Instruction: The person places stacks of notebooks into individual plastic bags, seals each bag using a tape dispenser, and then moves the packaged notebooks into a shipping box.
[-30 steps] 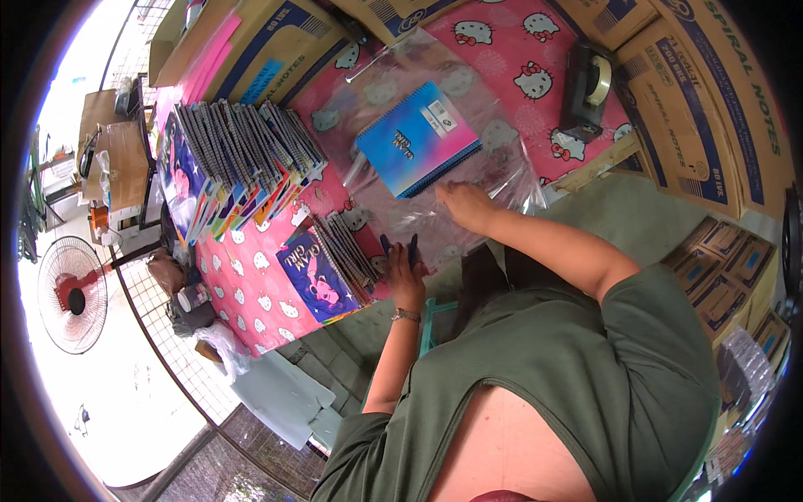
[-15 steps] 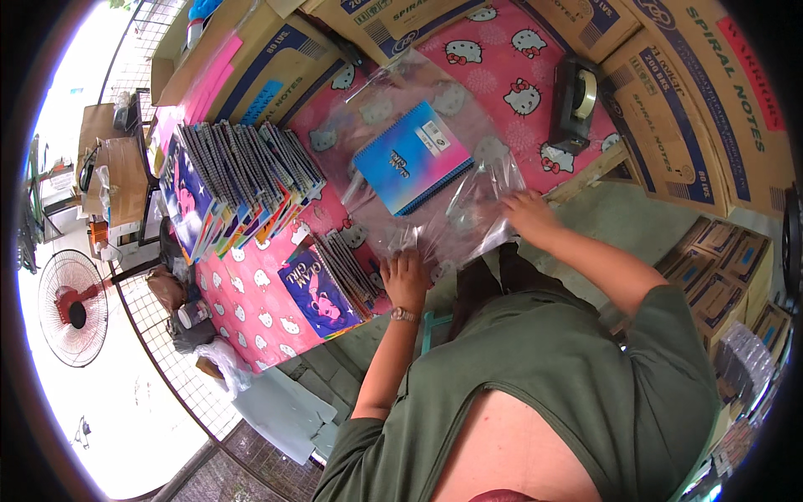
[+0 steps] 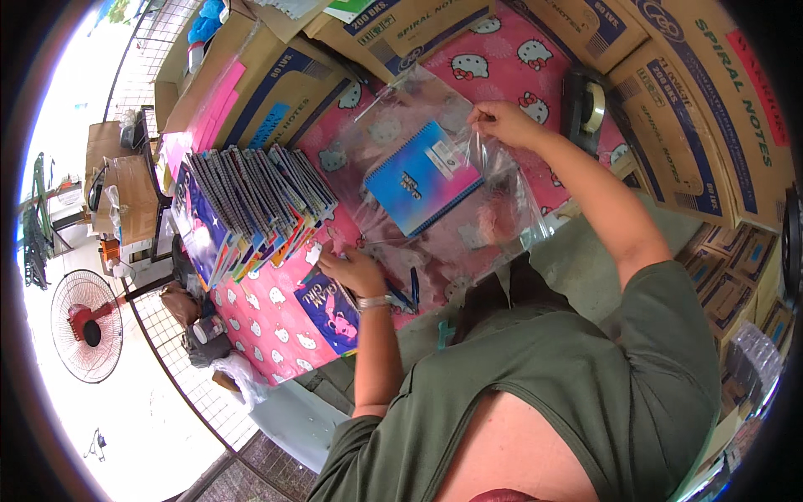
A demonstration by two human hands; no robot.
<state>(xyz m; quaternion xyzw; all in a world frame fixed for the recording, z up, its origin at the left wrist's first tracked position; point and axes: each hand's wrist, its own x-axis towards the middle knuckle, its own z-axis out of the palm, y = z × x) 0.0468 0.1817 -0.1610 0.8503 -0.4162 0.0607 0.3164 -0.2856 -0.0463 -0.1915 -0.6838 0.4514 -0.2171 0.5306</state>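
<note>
The right hand (image 3: 500,123) is pinching the top edge of a clear bag (image 3: 443,192) with its fingers closed on the plastic. A blue notebook (image 3: 424,177) is lying inside the bag, near the middle of the pink tabletop (image 3: 268,322). The left hand (image 3: 355,272) is resting at the near edge by some pens (image 3: 410,293), fingers curled; I cannot tell if it is holding one. It looks like bagging is going on, and closing the bag would need both hands. The stack of notebooks (image 3: 251,205) is sitting toward the left edge.

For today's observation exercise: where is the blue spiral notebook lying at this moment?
In the head view, the blue spiral notebook lies inside a clear plastic bag on the pink tablecloth, right of the notebook stack, beside the right hand.
</note>
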